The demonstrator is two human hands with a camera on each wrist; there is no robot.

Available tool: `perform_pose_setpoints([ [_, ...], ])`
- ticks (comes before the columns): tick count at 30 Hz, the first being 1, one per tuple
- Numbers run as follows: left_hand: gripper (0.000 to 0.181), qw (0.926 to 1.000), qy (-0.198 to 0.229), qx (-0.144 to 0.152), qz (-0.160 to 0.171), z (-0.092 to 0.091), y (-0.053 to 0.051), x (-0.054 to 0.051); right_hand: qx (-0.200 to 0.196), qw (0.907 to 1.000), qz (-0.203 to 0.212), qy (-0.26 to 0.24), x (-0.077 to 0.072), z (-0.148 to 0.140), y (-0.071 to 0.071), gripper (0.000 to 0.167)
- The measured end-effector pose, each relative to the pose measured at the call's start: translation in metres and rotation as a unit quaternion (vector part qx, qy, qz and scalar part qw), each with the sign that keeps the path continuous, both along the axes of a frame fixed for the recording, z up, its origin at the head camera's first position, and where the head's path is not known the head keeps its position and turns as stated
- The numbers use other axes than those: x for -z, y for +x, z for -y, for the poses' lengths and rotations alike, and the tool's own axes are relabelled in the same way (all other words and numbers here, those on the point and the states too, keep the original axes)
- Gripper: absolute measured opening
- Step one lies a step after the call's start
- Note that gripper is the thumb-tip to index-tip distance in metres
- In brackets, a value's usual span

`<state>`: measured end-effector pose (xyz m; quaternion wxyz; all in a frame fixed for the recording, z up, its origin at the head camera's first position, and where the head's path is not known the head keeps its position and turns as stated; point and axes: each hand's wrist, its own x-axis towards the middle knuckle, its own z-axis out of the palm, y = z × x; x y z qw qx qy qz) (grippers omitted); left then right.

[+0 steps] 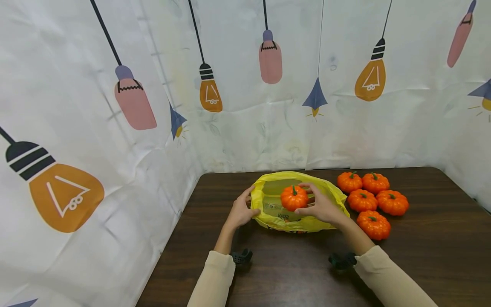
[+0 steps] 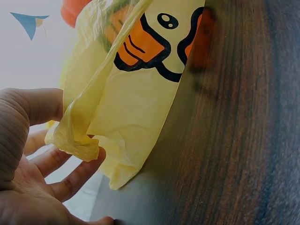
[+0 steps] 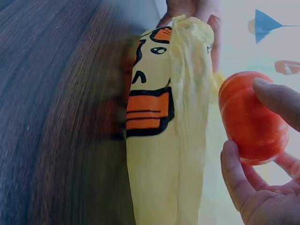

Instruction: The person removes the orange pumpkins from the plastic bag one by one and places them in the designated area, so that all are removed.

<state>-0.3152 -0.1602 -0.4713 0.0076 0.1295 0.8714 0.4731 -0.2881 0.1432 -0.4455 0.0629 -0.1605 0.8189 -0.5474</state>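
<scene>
A yellow plastic bag [image 1: 331,187] lies on the table with its mouth spread wide; a cartoon print with an orange bill shows on its side in both wrist views. At the bag's left end my left hand [image 1: 241,209] pinches the rim between thumb and fingers, and the left wrist view shows the plastic [image 2: 77,136] gathered there. My right hand [image 1: 320,204] grips a small orange pumpkin [image 1: 294,198] with a green stem, over the bag's opening. In the right wrist view, thumb and fingers hold the pumpkin [image 3: 253,117] from its sides, apart from the bag.
Several more orange pumpkins [image 1: 362,200] are grouped on the dark wooden table [image 1: 433,238], right of the bag. A white printed curtain [image 1: 245,140] hangs behind the table and along its left side.
</scene>
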Motion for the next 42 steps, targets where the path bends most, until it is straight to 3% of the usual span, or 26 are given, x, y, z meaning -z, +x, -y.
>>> perform_pose_setpoints([
  [17, 0.085, 1.0, 0.005, 0.005, 0.0, 0.0, 0.0, 0.0, 0.006, 0.9996, -0.02, 0.019, -0.01, -0.039, 0.022, 0.087],
  [22, 0.086, 1.0, 0.004, 0.007, -0.001, 0.0, 0.001, -0.002, 0.019, 0.9985, -0.042, 0.03, -0.014, -0.055, 0.03, 0.089],
  [27, 0.086, 0.9999, 0.001, 0.01, -0.004, 0.0, 0.001, -0.001, 0.029, 0.9985, -0.035, 0.031, -0.016, -0.072, 0.038, 0.09],
  [36, 0.086, 0.9999, 0.0, 0.009, -0.006, 0.001, 0.0, 0.001, 0.074, 0.9909, -0.066, 0.091, -0.018, -0.102, 0.054, 0.086],
  [42, 0.086, 0.9999, 0.001, 0.01, -0.006, 0.001, 0.0, 0.001, 0.09, 0.9915, -0.048, 0.08, -0.017, -0.124, 0.066, 0.089],
])
